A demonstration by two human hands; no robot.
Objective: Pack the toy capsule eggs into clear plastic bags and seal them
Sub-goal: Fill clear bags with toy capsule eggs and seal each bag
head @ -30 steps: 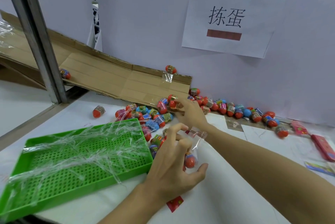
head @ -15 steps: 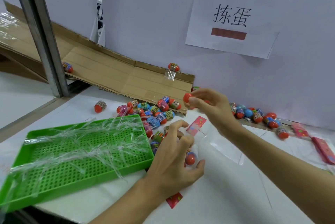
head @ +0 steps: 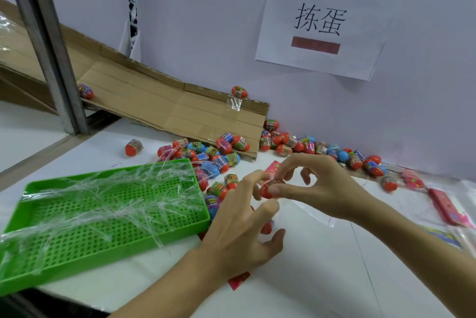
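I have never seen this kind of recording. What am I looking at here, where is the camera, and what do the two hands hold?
There is no machine here: a person works with bare hands, and a camera worn on the head looks forward and down at them.

The right hand pinches a red capsule egg between thumb and fingers. The left hand grips a clear plastic bag, mostly hidden behind it, with another red egg showing inside.

On the white table lies a green perforated tray with more clear bags on it. A heap of loose eggs lies beyond the tray, at the foot of a cardboard ramp. A paper sign with two Chinese characters hangs on the wall.
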